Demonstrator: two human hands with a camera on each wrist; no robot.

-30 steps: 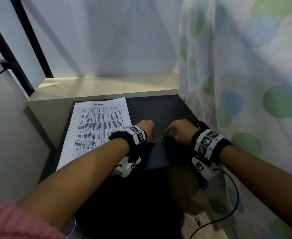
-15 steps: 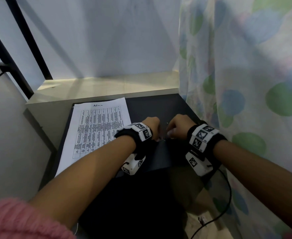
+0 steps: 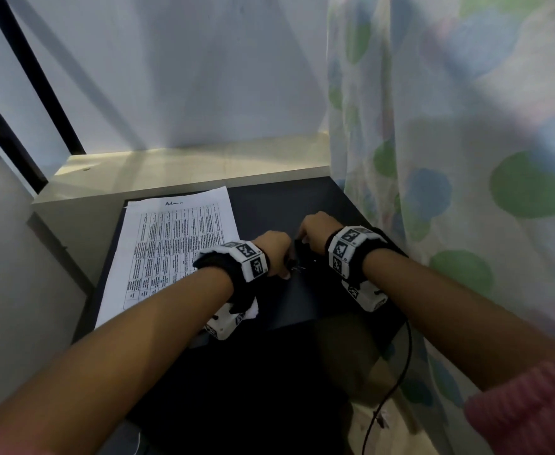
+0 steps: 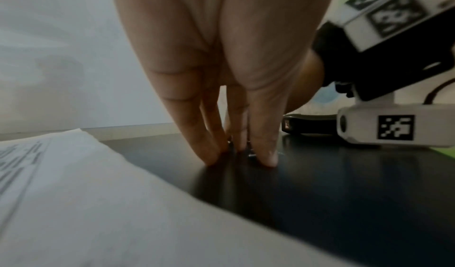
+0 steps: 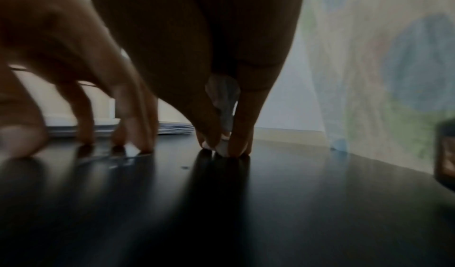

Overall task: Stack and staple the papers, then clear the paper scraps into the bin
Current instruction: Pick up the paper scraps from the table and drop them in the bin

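Note:
A printed paper stack (image 3: 174, 244) lies on the left of the black table (image 3: 302, 198). My left hand (image 3: 286, 274) stands fingertips-down just right of the stack, its gathered fingertips (image 4: 267, 159) pinching small paper scraps (image 5: 133, 150) off the tabletop. My right hand (image 3: 304, 239) is close beside it. Its fingertips (image 5: 240, 146) pinch a white scrap (image 5: 223, 147) against the table, and more crumpled paper (image 5: 222, 94) shows inside the curled fingers. A dark object (image 4: 307, 124), possibly the stapler, lies behind the right wrist.
A dotted curtain (image 3: 450, 159) hangs along the table's right edge, close to my right arm. A pale ledge (image 3: 187, 165) and a white wall bound the far side. A cable (image 3: 397, 372) dangles from the right wrist past the table's near edge. No bin is in view.
My right hand has slid left toward the left hand, so the two now nearly touch. The paper stack has not moved.

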